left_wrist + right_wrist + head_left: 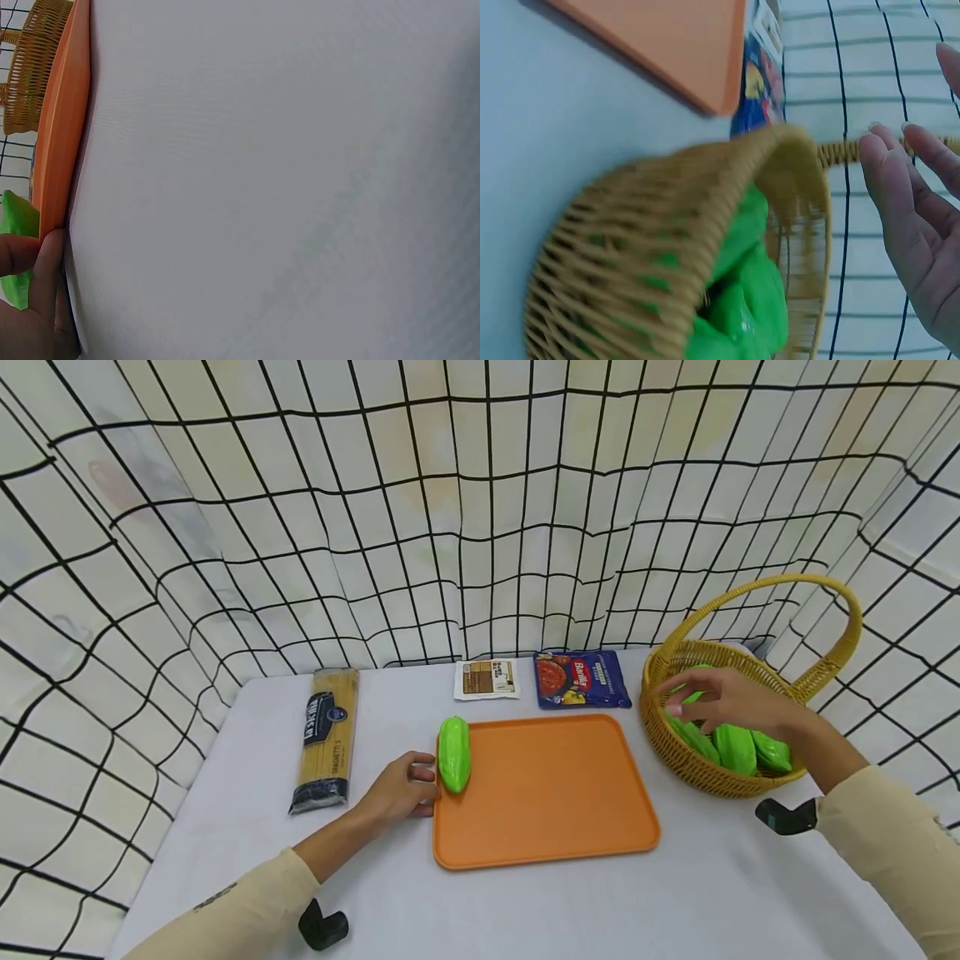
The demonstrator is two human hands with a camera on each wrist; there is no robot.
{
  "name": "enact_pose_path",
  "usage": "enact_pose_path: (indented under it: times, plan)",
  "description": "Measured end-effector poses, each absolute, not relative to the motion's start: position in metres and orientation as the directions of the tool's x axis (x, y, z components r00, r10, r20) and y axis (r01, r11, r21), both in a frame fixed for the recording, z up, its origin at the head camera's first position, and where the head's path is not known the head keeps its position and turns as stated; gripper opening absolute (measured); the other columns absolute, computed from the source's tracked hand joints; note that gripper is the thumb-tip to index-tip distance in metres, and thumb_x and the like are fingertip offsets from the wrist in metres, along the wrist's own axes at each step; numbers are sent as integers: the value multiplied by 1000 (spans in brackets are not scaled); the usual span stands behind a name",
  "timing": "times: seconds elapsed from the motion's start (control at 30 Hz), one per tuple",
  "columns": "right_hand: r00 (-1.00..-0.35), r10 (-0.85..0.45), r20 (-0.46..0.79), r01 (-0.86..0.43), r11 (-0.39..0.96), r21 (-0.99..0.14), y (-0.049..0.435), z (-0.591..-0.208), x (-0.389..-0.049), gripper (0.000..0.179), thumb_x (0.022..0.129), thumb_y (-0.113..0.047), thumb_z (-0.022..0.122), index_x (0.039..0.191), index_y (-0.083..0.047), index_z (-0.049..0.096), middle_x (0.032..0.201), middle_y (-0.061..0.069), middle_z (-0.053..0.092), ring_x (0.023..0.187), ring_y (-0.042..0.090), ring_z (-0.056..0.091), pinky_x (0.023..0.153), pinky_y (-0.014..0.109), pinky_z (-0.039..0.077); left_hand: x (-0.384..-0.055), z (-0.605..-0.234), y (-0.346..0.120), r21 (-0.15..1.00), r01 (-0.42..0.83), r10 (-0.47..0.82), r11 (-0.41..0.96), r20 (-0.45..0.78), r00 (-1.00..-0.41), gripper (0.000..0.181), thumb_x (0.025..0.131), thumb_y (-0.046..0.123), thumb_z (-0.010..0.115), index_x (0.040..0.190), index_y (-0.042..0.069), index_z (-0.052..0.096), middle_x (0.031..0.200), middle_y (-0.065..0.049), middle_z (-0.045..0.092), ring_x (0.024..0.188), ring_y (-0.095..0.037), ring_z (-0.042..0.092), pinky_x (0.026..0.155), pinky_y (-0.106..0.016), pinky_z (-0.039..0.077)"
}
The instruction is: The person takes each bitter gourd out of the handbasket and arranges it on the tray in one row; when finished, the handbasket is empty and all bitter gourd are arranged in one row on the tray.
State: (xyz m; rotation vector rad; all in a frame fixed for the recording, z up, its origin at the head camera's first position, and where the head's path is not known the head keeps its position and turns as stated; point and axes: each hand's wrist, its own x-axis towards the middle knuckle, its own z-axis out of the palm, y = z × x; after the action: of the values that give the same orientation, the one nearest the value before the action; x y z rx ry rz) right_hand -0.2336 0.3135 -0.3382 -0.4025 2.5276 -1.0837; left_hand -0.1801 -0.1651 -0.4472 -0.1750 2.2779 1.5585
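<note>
An orange tray (547, 793) lies on the white table, and my left hand (401, 787) grips its left rim; in the left wrist view the fingers (46, 274) pinch the tray's edge (64, 142). On the tray's left end lies a shiny, bright green, elongated fruit- or vegetable-like piece (453, 754), right beside that hand. Over the wicker basket (720, 781) at the right hovers my right hand (723, 700), its fingers loosely bent with nothing in them. Several similar green pieces (742, 307) fill the basket's bottom.
A spaghetti pack (326, 739) lies left of the tray. Behind the tray are a small white-and-brown packet (487, 679) and a blue Barilla pouch (582, 679). The basket's tall handle (795, 579) arches over it. Black netting (487, 539) borders the table's back and sides.
</note>
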Motion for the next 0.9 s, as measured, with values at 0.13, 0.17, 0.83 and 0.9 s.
enact_pose_path:
  times: [0.13,0.17,0.83,0.9]
  plan:
    - [-913,-348,-215,-94,689,-718,332,-333,-247,56,97,-34,65,143,-5,49,130,19,61,105,29,65,82,41,63,-180,-446,-166,882,-308,114,357,-369,-923,58,88,-1,65,142,1,46,121,-18,53,94,-22,66,76,-31,65]
    - [-915,-338,-220,-86,697,-712,335,-331,-251,58,98,-35,64,145,-5,47,132,20,59,106,28,65,84,43,63,-181,-446,-166,882,-308,113,357,-368,-923,58,88,0,65,142,1,46,121,-18,54,94,-21,66,76,-31,64]
    - [-915,-167,-367,118,759,-640,375,-351,-312,88,99,-53,54,156,5,21,151,38,32,125,45,55,100,52,56,-178,-448,-167,879,-310,99,362,-367,-925,59,86,1,67,142,1,48,123,-19,55,94,-22,67,75,-31,65]
    - [-918,-145,-370,140,754,-642,377,-352,-314,92,98,-54,55,156,7,17,149,39,33,125,45,55,100,52,56,-178,-447,-167,881,-307,104,361,-365,-925,59,87,1,67,142,1,47,123,-19,55,95,-22,66,75,-32,65]
